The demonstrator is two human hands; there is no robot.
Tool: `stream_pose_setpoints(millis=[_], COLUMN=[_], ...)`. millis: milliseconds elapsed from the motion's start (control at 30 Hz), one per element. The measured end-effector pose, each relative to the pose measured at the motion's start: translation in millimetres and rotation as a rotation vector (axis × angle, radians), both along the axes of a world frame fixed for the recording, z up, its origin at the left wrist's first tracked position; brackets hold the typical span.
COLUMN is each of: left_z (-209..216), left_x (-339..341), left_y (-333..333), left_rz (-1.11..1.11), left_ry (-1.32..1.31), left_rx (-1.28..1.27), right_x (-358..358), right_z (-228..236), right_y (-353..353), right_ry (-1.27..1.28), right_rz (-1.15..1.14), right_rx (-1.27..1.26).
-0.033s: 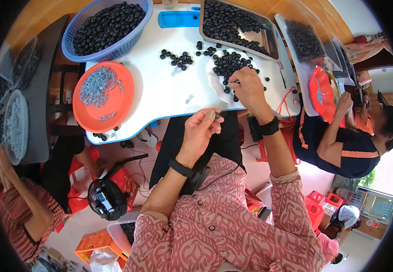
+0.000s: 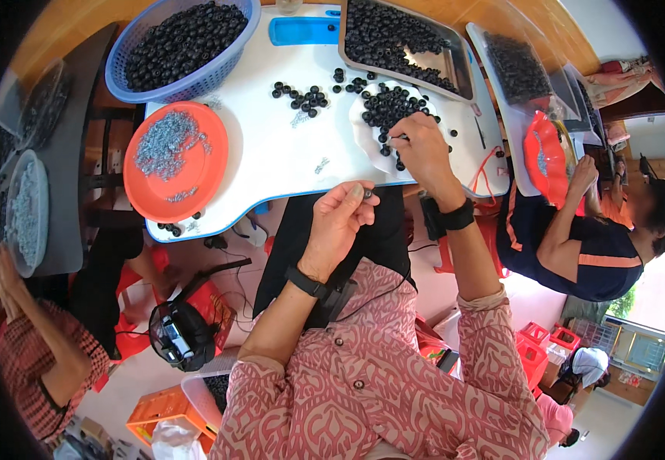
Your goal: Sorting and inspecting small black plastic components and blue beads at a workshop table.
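Observation:
My left hand (image 2: 340, 215) is just off the table's front edge, its thumb and fingers closed on a small black bead-like part (image 2: 368, 193). Over a white plate (image 2: 362, 136) my right hand (image 2: 422, 149) reaches down with its fingers pinched together. What its fingertips hold, if anything, is too small to make out. Many round black parts with holes (image 2: 386, 107) are heaped on that plate, some lying next to my right fingertips. More such parts (image 2: 302, 100) are scattered loose on the white tabletop (image 2: 271, 153), with small clear or silvery pieces (image 2: 321, 165) near them.
A blue basket (image 2: 118, 77) and a metal tray (image 2: 461, 73) hold black parts at the back. An orange-red plate (image 2: 213, 172) carries small silvery pieces at the left. A blue shallow tray (image 2: 302, 31) lies at the back edge. Other people sit working on both sides.

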State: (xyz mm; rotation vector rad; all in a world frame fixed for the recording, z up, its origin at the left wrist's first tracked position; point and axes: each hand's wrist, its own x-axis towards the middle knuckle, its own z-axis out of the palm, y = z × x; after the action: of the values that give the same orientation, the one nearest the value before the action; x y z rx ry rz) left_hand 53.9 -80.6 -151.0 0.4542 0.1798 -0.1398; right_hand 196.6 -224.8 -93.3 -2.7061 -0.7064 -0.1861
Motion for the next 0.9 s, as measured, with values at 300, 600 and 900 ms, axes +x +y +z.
stream_pose_setpoints(millis=[300, 600, 900], left_z=[2.5, 15.4, 19.2], left_x=[-0.2, -5.7, -9.6], left_y=[2.1, -4.1, -8.5], left_rz=[-0.020, -0.010, -0.026], left_ry=[0.018, 0.047, 0.007], left_rx=[-0.178, -0.127, -0.099], right_x=[-50.3, -89.0, -97.2], right_z=[18.6, 7.2, -2.1], right_y=[0.2, -9.8, -23.3], right_ry=[0.499, 0.795, 0.735], right_rz=[-0.099, -0.109, -0.036], right_rx=[0.644, 1.091, 1.225])
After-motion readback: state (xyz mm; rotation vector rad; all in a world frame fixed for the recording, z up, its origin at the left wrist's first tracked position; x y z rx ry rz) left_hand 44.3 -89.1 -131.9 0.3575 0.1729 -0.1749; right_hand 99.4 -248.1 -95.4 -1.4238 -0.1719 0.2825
